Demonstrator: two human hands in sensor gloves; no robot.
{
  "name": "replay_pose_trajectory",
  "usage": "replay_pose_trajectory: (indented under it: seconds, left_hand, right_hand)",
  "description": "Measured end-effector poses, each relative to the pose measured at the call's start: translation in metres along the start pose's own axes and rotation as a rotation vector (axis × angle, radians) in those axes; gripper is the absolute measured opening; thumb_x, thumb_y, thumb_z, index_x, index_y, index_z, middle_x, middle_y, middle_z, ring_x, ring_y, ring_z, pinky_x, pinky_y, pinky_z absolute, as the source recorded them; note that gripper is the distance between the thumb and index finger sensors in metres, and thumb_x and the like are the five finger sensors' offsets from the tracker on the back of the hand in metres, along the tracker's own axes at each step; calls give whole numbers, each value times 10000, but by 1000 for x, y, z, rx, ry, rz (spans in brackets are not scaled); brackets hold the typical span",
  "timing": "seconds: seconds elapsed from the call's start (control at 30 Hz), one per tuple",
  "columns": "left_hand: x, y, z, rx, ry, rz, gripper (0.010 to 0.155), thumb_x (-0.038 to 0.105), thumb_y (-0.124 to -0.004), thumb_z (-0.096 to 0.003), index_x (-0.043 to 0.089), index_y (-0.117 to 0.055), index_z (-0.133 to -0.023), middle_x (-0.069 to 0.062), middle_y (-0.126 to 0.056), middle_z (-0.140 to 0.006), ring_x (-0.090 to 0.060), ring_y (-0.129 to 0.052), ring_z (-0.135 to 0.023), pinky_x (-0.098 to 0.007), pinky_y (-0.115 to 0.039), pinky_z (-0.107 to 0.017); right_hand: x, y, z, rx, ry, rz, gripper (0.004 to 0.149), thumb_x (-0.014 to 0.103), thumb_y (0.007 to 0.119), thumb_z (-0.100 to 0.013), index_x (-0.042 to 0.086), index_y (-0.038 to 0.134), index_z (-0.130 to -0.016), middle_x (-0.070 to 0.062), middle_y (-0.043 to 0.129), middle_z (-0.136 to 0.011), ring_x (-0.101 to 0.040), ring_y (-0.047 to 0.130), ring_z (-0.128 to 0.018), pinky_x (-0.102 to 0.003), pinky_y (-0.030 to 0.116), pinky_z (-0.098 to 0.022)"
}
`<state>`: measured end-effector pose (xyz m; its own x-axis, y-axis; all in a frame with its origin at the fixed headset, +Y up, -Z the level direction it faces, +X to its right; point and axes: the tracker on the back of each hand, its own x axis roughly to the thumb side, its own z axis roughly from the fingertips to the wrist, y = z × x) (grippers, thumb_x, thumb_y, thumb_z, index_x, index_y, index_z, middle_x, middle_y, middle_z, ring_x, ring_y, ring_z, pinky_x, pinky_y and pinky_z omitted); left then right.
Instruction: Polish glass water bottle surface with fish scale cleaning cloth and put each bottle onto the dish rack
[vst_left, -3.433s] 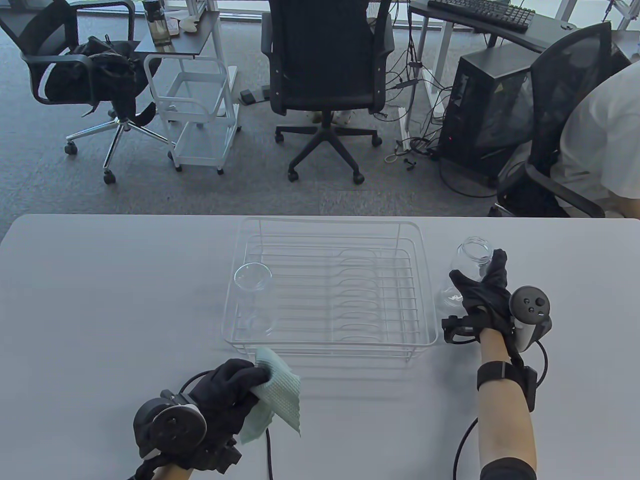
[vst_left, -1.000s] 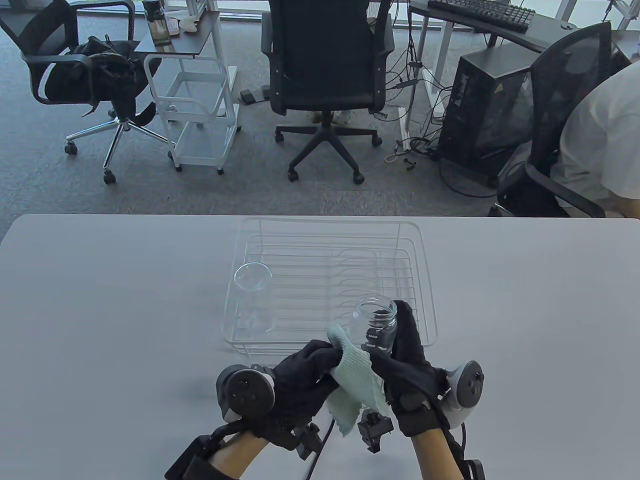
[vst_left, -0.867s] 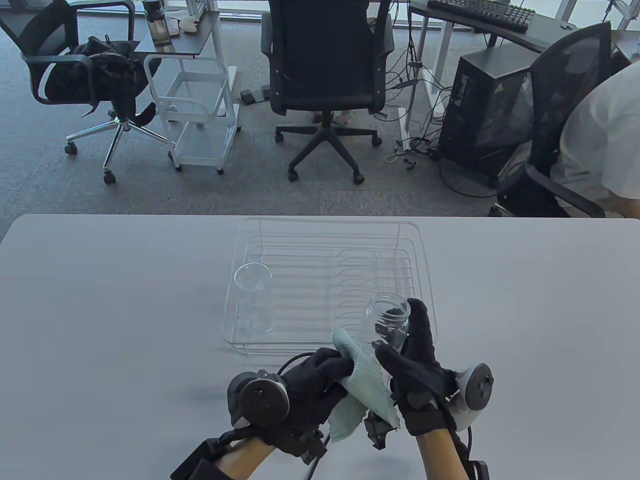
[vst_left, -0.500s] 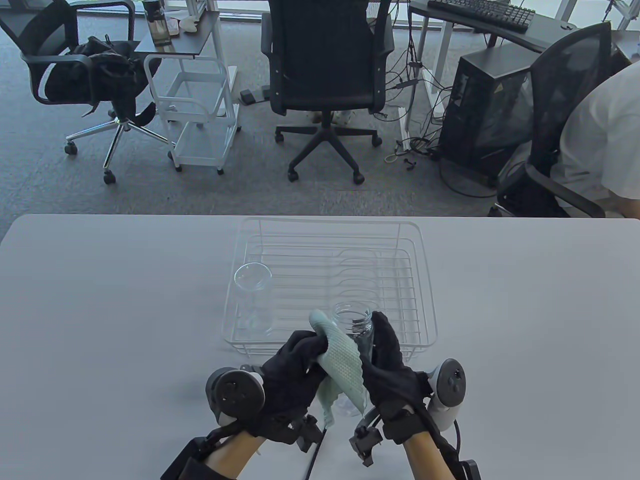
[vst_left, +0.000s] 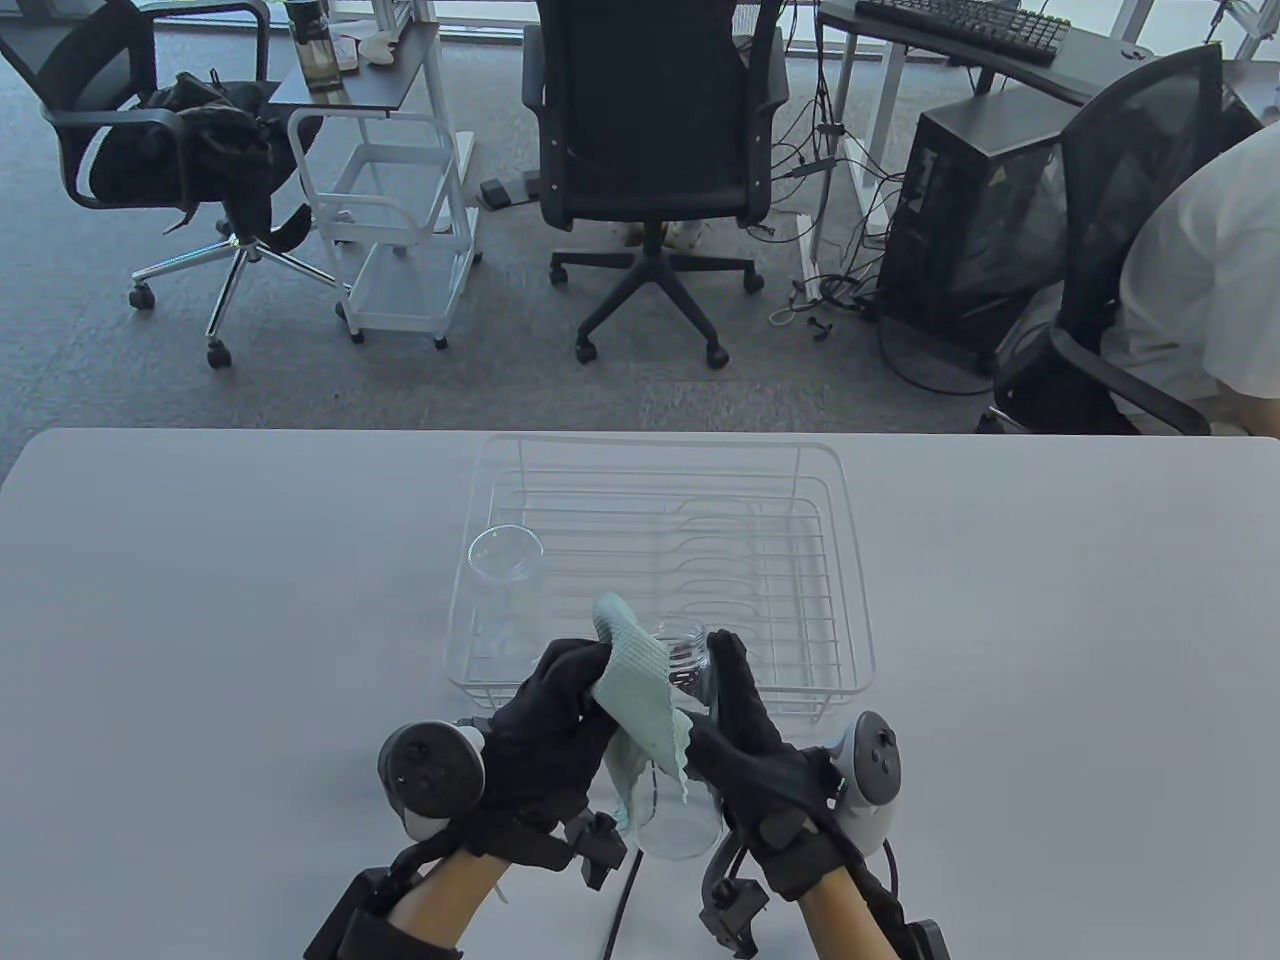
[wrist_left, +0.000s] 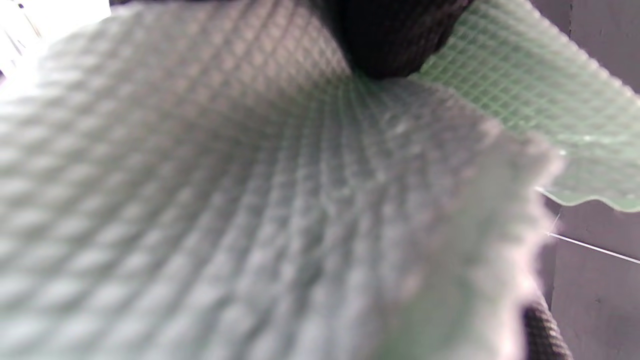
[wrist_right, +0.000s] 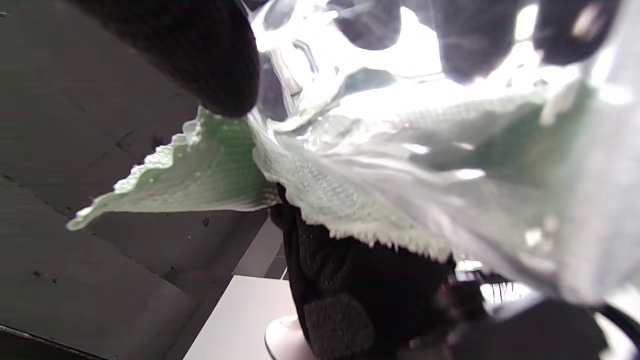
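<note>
I have the glass bottle lifted in front of me, just short of the dish rack, tilted with its mouth toward the rack. It's clear glass: rigid, smooth, likely slick under gloves and breakable if dropped, so I judge the body is the place to grip, not the rim. My right hand is wrapped round its right side, fingers up toward the neck. My left hand clutches the fish scale cloth, soft and limp, against the bottle's left side. A second bottle already stands in the rack's left end. Both wrists sit low over the surface.
</note>
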<state>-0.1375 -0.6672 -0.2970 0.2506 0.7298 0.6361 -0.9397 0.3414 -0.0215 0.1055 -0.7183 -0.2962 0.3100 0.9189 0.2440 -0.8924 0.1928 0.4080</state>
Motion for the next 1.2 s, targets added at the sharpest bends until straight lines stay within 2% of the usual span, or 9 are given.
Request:
replay_pose_trajectory:
  seconds: [0.2,0.4,0.57,0.63,0.7,0.77,0.87,0.97,1.2]
  left_hand:
    - [10,-20,6,-104,-83,-83,414,359,-779,-570,320,-673,-968,-58,-797,-923,-261,-958,-633,-456,-826,-501]
    - [20,-45,16,-201,-169,-177,414,356,-778,-573,312,-668,-969,-68,-801,-918,-266,-959,-636,-460,-827,-501]
    - [22,-44,14,-180,-178,-154,410,358,-784,-567,309,-669,-958,-79,-794,-911,-272,-955,-642,-469,-821,-506]
    - [18,-37,13,-141,-152,-136,409,356,-780,-569,305,-661,-957,-85,-784,-910,-275,-949,-645,-472,-816,-509]
    - [13,-29,10,-113,-110,-111,406,353,-781,-571,300,-655,-954,-112,-779,-914,-281,-945,-651,-477,-812,-512]
    - [9,-19,6,-77,-68,-78,409,348,-782,-573,290,-661,-959,-112,-781,-912,-290,-941,-650,-485,-807,-512]
    - [7,-6,2,-36,-51,-79,415,358,-782,-574,291,-663,-965,-120,-781,-907,-286,-939,-645,-484,-805,-513]
    - [5,4,-2,-2,-34,-48,415,365,-776,-578,296,-663,-971,-104,-782,-914,-283,-934,-643,-483,-799,-517]
    - [10,2,-1,-6,-48,-25,415,374,-750,-588,312,-644,-985,-83,-752,-948,-278,-919,-668,-478,-791,-531]
  right_hand:
    - [18,-10,1,-176,-121,74,952,493,860,-495,192,211,-1122,-75,360,-1144,-527,647,-843,-684,643,-543]
    - [38,-24,6,-308,-174,146,958,540,858,-484,160,257,-1126,-93,346,-1126,-488,634,-815,-631,633,-554]
    - [41,-20,5,-208,-133,178,912,559,787,-523,187,227,-1139,-186,331,-1134,-487,554,-860,-609,554,-593]
    - [35,-17,6,-147,-96,196,825,593,675,-567,235,208,-1146,-214,412,-1143,-513,554,-899,-620,553,-597]
    - [30,-11,5,-71,-49,98,785,588,647,-579,277,200,-1145,-239,353,-1161,-616,507,-939,-721,512,-585]
    - [25,-6,4,-15,6,47,760,531,651,-594,285,180,-1138,-260,274,-1158,-657,460,-943,-785,461,-568]
    - [15,-2,3,33,43,92,753,445,672,-599,288,164,-1132,-254,294,-1154,-630,524,-930,-761,541,-553]
    - [6,2,1,96,53,-37,746,370,687,-593,330,169,-1128,-253,247,-1156,-606,503,-929,-755,565,-544]
    - [5,0,1,14,-44,-94,801,379,798,-528,319,279,-1135,-173,318,-1160,-562,552,-875,-715,617,-534]
